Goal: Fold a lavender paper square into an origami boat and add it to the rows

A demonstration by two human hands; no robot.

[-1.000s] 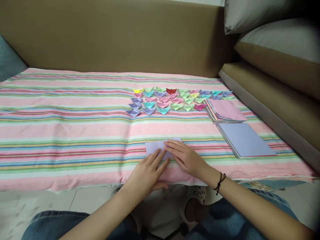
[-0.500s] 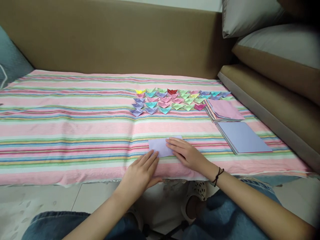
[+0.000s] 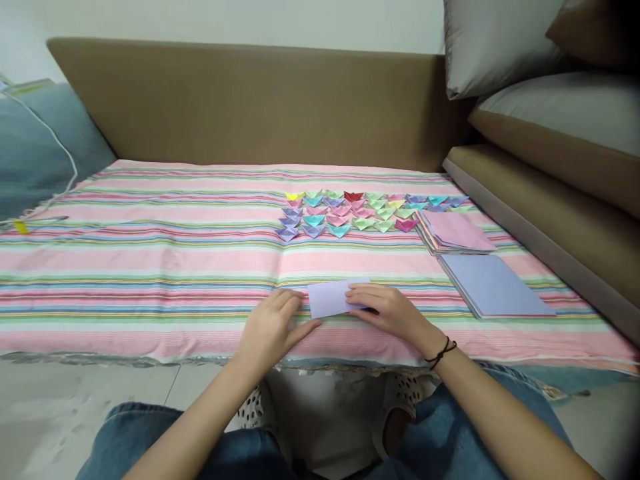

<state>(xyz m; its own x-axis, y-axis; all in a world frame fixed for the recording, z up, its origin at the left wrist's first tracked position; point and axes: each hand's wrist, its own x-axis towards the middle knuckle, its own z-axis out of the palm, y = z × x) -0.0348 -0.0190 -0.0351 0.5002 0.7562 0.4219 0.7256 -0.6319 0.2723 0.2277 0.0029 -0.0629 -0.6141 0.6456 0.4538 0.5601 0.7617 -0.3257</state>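
A folded lilac sheet of paper (image 3: 327, 299), a narrow rectangle, lies flat near the front edge of the striped cloth. My right hand (image 3: 390, 310) rests over its right part, fingers stretched out flat across the paper and thumb along the lower edge. At the paper's left end is my left hand (image 3: 273, 327), open, its thumb spread away from the fingers. That thumb's tip comes close to the lower left corner; whether it touches the paper I cannot tell.
Behind the paper, small folded paper shapes (image 3: 340, 211) in several colours stand in rows. To the right are a stack of pink-topped sheets (image 3: 460, 231) and a stack of lilac-topped sheets (image 3: 500, 285). Cushions (image 3: 545, 140) pile up at the right. A white cable (image 3: 63, 150) hangs at the left.
My left hand has slid off the paper to its left, thumb now spread. My right hand still lies on the paper. The view has tilted upward, showing more wall.
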